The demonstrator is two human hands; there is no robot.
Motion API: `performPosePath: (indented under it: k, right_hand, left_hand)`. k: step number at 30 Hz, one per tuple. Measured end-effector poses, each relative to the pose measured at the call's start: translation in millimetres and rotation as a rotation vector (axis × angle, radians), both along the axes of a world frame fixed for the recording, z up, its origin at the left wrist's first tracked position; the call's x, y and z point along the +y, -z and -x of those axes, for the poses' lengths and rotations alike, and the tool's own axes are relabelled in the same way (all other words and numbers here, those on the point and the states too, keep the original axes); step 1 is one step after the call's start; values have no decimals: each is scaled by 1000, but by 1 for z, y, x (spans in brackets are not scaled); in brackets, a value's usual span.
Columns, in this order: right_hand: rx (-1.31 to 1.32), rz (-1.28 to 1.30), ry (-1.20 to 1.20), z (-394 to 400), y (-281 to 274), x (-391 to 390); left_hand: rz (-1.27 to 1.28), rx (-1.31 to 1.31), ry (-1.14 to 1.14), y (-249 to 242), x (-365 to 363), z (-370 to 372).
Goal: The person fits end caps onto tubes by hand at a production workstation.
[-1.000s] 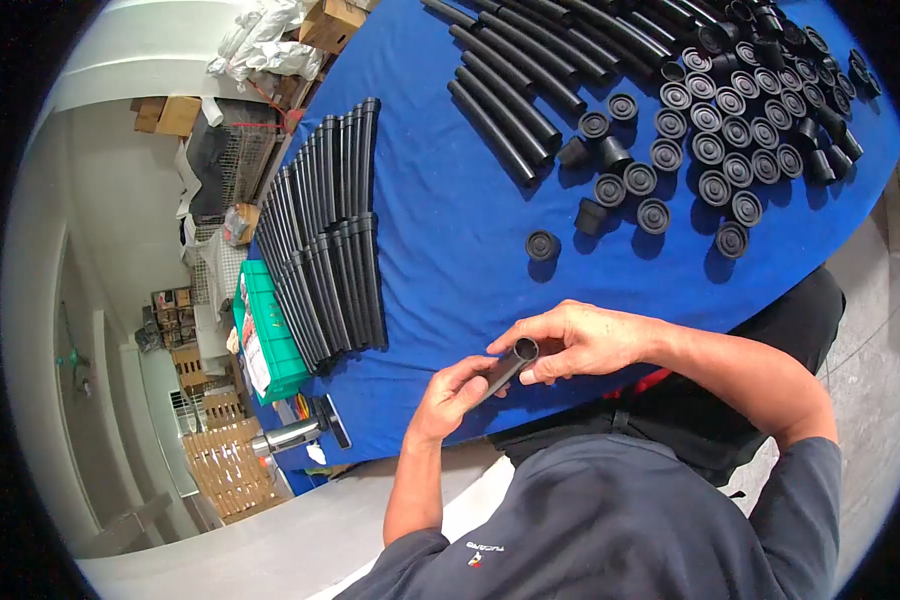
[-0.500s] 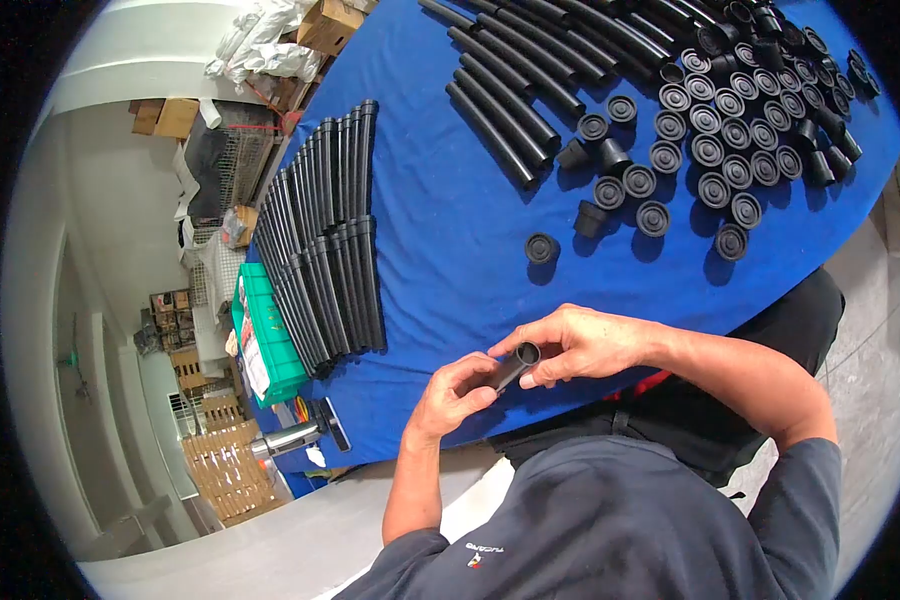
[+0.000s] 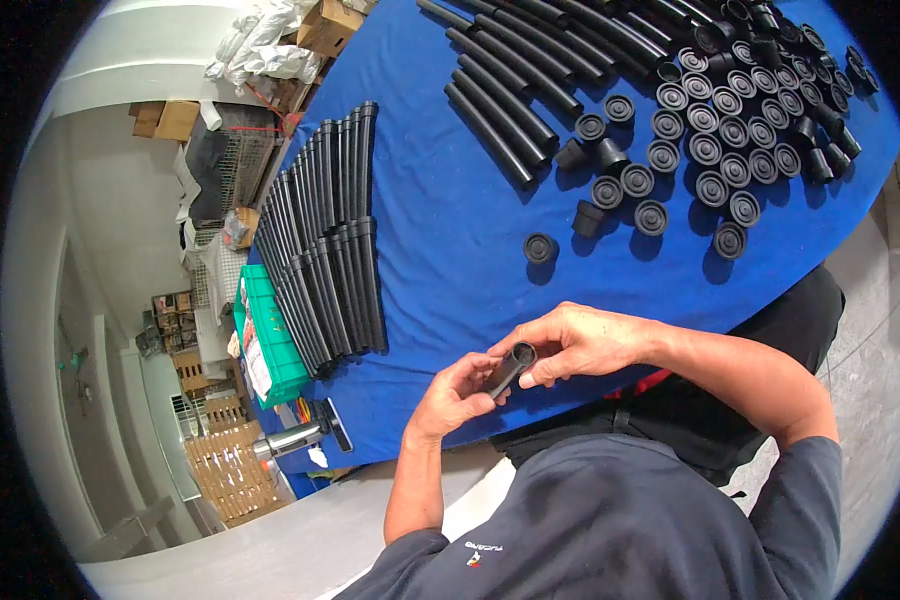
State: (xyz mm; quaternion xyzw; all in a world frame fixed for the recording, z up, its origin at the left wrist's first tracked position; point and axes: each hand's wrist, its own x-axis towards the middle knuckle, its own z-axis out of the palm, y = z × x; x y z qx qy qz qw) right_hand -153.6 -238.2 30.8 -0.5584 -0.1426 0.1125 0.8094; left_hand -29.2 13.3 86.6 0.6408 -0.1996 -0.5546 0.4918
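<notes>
A black tube (image 3: 511,373) is held in front of my chest, its round end tilted up toward me. My left hand (image 3: 455,398) grips the lower part, thumb and fingers wrapped around it. At the upper end, my right hand (image 3: 585,345) closes on the rim with thumb and fingers. Most of the tube's length is hidden beyond my hands. Above them on the table lies a loose black ribbed cap (image 3: 541,248). Many more black caps (image 3: 705,149) are clustered at the upper right.
Loose black tubes (image 3: 500,135) lie at the top of the blue cloth (image 3: 450,270). Capped-looking tubes (image 3: 355,250) are lined up in two rows at the left. Beside them stand a green crate (image 3: 288,365), a metal cylinder (image 3: 292,438) and a phone-like object (image 3: 338,428).
The tube's upper end has shifted slightly left within my hands, and my left fingers have moved a little on it. Things on the table look unchanged.
</notes>
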Motion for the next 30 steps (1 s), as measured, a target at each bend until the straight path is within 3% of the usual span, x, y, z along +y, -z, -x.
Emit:
performPosePath:
  k: [3,6,9,11,13,15,16,17,18,19,21,22,24,25,26,27,30]
  right_hand:
    - [-23,4,30,-1,2,1]
    - [-190,222,207,1,2,0]
    - [-232,363,376,1,-2,-1]
    - [-165,406,485,3,-6,1]
    - [-97,448,600,4,-11,2]
    - [-115,486,594,2,-15,2]
    - [-111,502,570,2,-16,2]
    - [-104,521,549,3,-16,1]
    - [-292,509,593,-1,-12,4]
    - [-287,580,496,3,-10,1]
    - [-393,659,424,2,-11,-4]
    - [-457,741,497,2,-18,-10]
    - [-581,904,651,5,-36,-24]
    - [-588,1092,681,1,-42,-28]
    - [-645,1291,775,-9,-43,-28]
    - [-705,1487,868,-18,-41,-27]
    - [-615,1789,759,-26,-22,-26]
  left_hand:
    - [-63,-67,16,9,6,-3]
    - [-172,-231,22,11,8,-6]
    - [93,-1041,188,4,-15,-2]
    - [0,-1448,-25,-5,-26,18]
    - [29,-1112,-267,6,-13,31]
    - [22,-230,-437,17,-11,39]
    - [140,218,-476,20,-19,39]
    - [239,516,-527,28,-25,38]
    - [282,684,-574,30,-33,35]
    - [324,854,-620,32,-40,33]
    - [420,882,-560,62,-30,20]
    - [469,891,-524,67,-31,13]
    - [474,583,-615,61,-35,6]
    - [459,410,-663,55,-40,4]
    - [548,310,-557,69,-32,-9]
    - [582,306,-576,66,-38,-7]
    - [666,308,-539,66,-45,-4]
